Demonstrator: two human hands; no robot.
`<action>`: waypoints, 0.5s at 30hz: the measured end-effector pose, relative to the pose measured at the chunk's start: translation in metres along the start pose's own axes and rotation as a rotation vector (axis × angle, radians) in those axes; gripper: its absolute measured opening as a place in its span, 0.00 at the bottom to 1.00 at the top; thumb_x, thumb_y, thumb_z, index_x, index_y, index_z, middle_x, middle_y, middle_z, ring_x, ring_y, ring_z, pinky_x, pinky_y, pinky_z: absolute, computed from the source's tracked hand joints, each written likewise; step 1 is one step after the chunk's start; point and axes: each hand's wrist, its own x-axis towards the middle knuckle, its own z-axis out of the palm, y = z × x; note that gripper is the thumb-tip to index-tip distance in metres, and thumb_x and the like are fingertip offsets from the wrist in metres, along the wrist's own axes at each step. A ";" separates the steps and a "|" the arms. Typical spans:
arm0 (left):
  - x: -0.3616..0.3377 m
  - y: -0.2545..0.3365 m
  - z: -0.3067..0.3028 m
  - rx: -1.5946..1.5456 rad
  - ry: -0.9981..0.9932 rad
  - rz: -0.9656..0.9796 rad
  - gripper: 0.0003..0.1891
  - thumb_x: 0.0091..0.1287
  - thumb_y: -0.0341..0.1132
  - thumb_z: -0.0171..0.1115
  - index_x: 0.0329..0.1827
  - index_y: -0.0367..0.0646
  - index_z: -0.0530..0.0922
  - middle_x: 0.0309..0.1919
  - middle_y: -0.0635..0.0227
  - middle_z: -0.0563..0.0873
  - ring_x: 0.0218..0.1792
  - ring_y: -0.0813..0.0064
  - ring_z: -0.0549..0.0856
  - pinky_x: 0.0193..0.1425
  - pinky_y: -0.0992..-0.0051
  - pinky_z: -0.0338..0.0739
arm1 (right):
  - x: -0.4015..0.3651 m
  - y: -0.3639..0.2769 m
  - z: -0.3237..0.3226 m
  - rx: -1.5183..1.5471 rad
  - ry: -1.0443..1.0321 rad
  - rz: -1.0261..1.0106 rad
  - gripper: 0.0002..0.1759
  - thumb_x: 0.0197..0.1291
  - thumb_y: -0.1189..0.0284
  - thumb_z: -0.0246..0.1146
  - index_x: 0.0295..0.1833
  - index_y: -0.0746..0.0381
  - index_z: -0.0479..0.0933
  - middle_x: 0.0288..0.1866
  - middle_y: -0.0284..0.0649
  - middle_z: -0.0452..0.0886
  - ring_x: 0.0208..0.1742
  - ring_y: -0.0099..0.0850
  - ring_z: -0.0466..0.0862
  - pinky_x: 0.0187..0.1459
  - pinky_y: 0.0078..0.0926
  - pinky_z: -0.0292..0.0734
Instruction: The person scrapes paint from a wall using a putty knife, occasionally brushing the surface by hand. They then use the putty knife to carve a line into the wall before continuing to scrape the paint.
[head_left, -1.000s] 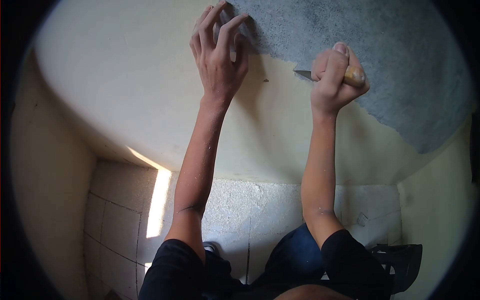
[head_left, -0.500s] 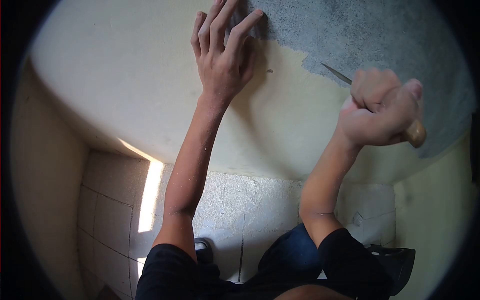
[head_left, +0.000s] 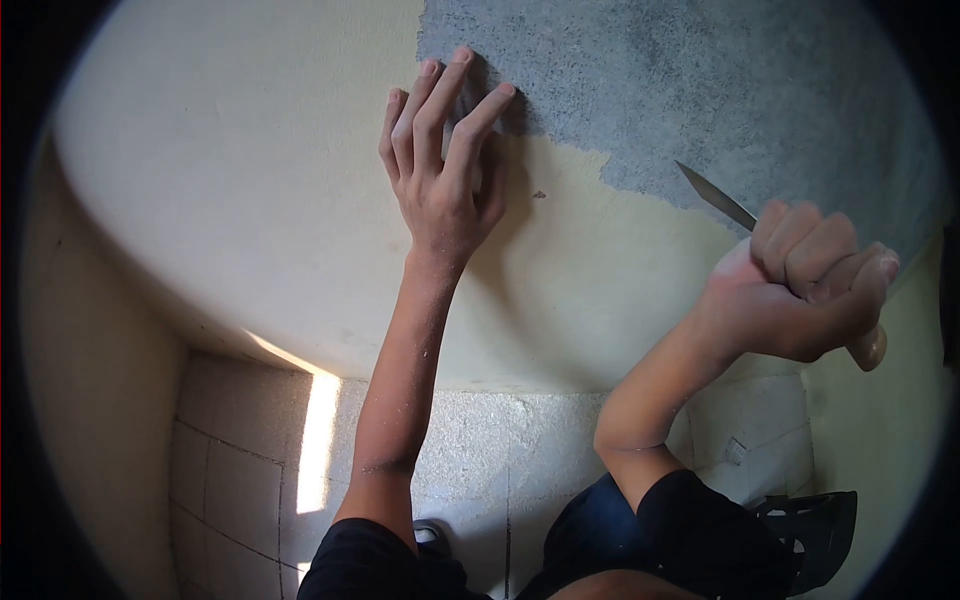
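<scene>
Two bare hands are up at the wall [head_left: 250,180], and the risk sits in the space between them. The left hand [head_left: 440,190] lies flat on the cream paint. Its fingers [head_left: 440,95] are straight and a little spread and hold nothing, and the fingertips reach the border of the grey stripped patch [head_left: 700,90]. The right hand [head_left: 800,290] is closed in a full fist around the wooden handle [head_left: 868,348] of a scraper [head_left: 715,197]. The thin metal blade of the scraper points up and to the left, with its tip at the ragged edge where paint meets grey plaster. I cannot tell if the tip touches the wall or is just off it.

I judge that the main danger is a slip. The blade is aimed roughly toward the left hand, which rests near it along the same paint edge. If the paint gives way suddenly under a hard push, the blade may run sideways into those fingers. The fist grip gives force but little fine control, so a steep blade may also dig into the plaster instead of going under the paint. Loose flakes may fall on the tiled floor [head_left: 470,440] beside the shoe [head_left: 430,535] and make the footing less sure.
</scene>
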 end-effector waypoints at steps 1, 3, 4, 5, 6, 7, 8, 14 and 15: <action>0.000 -0.001 0.001 0.002 0.011 0.003 0.28 0.65 0.23 0.63 0.67 0.63 0.83 0.77 0.71 0.77 0.81 0.64 0.69 0.89 0.53 0.55 | 0.003 -0.002 0.003 -0.014 0.000 -0.035 0.30 0.77 0.64 0.52 0.21 0.48 0.46 0.12 0.24 0.46 0.13 0.17 0.42 0.18 0.21 0.38; -0.002 -0.002 0.002 0.005 0.024 0.000 0.29 0.65 0.25 0.65 0.67 0.66 0.83 0.77 0.74 0.77 0.80 0.67 0.70 0.89 0.55 0.54 | 0.008 0.021 0.011 -0.035 -0.097 -0.031 0.27 0.76 0.67 0.50 0.21 0.51 0.50 0.11 0.25 0.53 0.12 0.18 0.48 0.16 0.23 0.42; -0.001 -0.003 0.002 0.002 0.020 0.007 0.29 0.65 0.24 0.64 0.67 0.64 0.84 0.77 0.72 0.77 0.81 0.66 0.70 0.89 0.54 0.55 | 0.010 0.037 0.015 -0.052 -0.149 -0.026 0.25 0.76 0.69 0.49 0.21 0.52 0.53 0.11 0.25 0.56 0.11 0.18 0.51 0.15 0.23 0.44; -0.001 -0.002 0.000 -0.004 0.017 0.009 0.28 0.65 0.22 0.63 0.66 0.62 0.84 0.77 0.71 0.77 0.81 0.64 0.70 0.88 0.53 0.56 | 0.000 0.065 0.012 -0.064 -0.220 0.030 0.25 0.75 0.71 0.51 0.21 0.53 0.54 0.11 0.26 0.58 0.11 0.17 0.54 0.15 0.23 0.45; -0.001 0.000 0.000 -0.012 0.017 0.007 0.28 0.65 0.20 0.63 0.66 0.61 0.84 0.76 0.69 0.78 0.81 0.63 0.70 0.88 0.52 0.56 | -0.007 0.078 0.015 -0.077 -0.294 0.085 0.24 0.73 0.74 0.52 0.21 0.55 0.56 0.11 0.26 0.60 0.11 0.16 0.56 0.14 0.23 0.46; -0.002 0.002 0.002 -0.012 0.019 -0.002 0.28 0.64 0.21 0.63 0.66 0.62 0.84 0.76 0.71 0.78 0.81 0.64 0.70 0.88 0.54 0.56 | -0.010 0.075 0.007 -0.091 -0.281 0.079 0.24 0.73 0.73 0.52 0.21 0.55 0.56 0.11 0.26 0.60 0.11 0.16 0.56 0.14 0.23 0.46; -0.002 0.002 0.002 -0.005 0.025 -0.005 0.28 0.64 0.22 0.64 0.66 0.63 0.85 0.76 0.72 0.78 0.80 0.65 0.70 0.88 0.55 0.56 | -0.016 0.068 -0.001 -0.093 -0.269 0.072 0.24 0.74 0.73 0.53 0.21 0.55 0.56 0.11 0.27 0.60 0.11 0.15 0.56 0.14 0.22 0.46; -0.003 -0.004 0.002 -0.026 0.027 -0.006 0.29 0.63 0.22 0.64 0.64 0.64 0.85 0.76 0.73 0.79 0.80 0.66 0.71 0.88 0.54 0.57 | -0.003 0.025 0.000 0.105 -0.131 0.010 0.24 0.74 0.73 0.52 0.22 0.54 0.56 0.11 0.27 0.61 0.12 0.15 0.56 0.15 0.22 0.46; -0.003 -0.004 0.002 -0.026 0.032 -0.002 0.29 0.62 0.21 0.64 0.63 0.64 0.86 0.76 0.73 0.79 0.80 0.66 0.71 0.88 0.54 0.57 | -0.001 0.032 0.005 0.052 -0.167 -0.043 0.24 0.74 0.74 0.52 0.21 0.54 0.56 0.11 0.27 0.61 0.12 0.15 0.56 0.15 0.22 0.47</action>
